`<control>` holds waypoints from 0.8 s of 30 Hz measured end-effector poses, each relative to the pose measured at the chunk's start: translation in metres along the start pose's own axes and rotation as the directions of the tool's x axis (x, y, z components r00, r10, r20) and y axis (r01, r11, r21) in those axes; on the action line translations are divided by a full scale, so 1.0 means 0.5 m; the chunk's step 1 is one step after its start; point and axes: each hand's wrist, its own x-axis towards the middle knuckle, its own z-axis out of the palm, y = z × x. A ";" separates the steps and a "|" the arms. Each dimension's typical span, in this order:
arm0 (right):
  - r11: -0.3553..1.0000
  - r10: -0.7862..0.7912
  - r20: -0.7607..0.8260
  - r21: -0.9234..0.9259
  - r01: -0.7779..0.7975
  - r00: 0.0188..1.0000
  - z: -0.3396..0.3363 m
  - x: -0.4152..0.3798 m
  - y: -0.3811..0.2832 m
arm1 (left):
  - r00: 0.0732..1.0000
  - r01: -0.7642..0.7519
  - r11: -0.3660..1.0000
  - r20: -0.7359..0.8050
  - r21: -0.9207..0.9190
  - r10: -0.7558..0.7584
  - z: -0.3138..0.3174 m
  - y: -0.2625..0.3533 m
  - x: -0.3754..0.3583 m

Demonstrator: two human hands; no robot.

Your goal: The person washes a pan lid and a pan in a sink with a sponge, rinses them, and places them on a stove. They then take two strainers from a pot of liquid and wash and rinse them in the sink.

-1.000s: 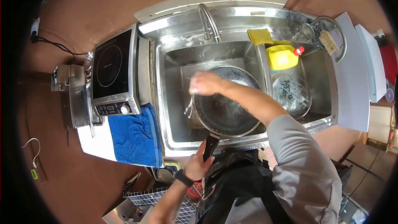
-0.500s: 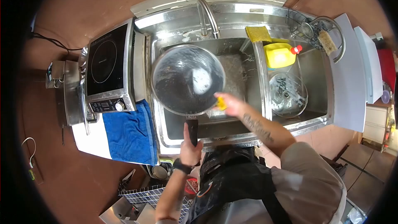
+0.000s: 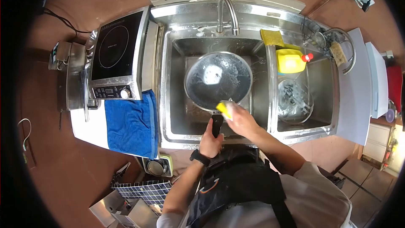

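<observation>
A large frying pan (image 3: 219, 82) with whitish suds on its dark surface is held over the left sink basin (image 3: 177, 114). My left hand (image 3: 210, 144) wraps around its black handle (image 3: 217, 123), thumb along the side. My right hand (image 3: 242, 122) is closed on a yellow sponge (image 3: 223, 110), right by the near rim where the handle joins the pan. Part of the sponge is covered by my fingers. Behind the pan, the curved faucet (image 3: 230, 10) rises from the sink's back ledge.
Inside the right basin are a yellow bottle with a red cap (image 3: 291, 61) and a soapy glass lid (image 3: 295, 101). A yellow scouring pad (image 3: 272, 38) lies on the divider's back end. To the left stand an induction cooker (image 3: 116, 52) and a blue towel (image 3: 130, 124).
The pan has shifted right and nearer the middle of the left basin. My right hand has moved with the sponge from the pan's right edge to beside the handle joint. The view has shifted slightly.
</observation>
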 end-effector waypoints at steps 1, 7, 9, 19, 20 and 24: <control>0.985 -0.116 -0.019 -0.133 0.113 0.993 0.003 0.014 -0.008 | 0.998 0.054 0.998 0.028 -0.028 -0.053 0.006 0.017 -0.008; 0.926 0.245 0.740 -0.370 0.075 0.626 -0.027 0.073 0.157 | 0.993 0.068 0.997 0.096 -0.026 -0.066 -0.002 -0.004 -0.025; 0.739 0.286 0.704 -0.594 0.318 0.650 -0.052 0.091 0.250 | 0.987 0.065 0.980 0.130 0.188 -0.090 -0.032 0.009 -0.059; 0.951 -0.018 0.228 0.306 -0.054 0.973 0.206 0.179 0.148 | 0.980 -0.170 0.835 0.180 0.523 0.086 -0.049 0.044 -0.089; 0.991 -0.125 0.526 0.106 0.081 0.841 0.182 0.146 0.153 | 0.979 -0.172 0.835 0.182 0.522 0.088 -0.050 0.045 -0.090; 0.907 0.132 0.746 -0.356 0.224 0.652 0.058 0.134 0.286 | 0.974 -0.013 0.929 0.214 0.369 -0.072 -0.063 0.048 -0.096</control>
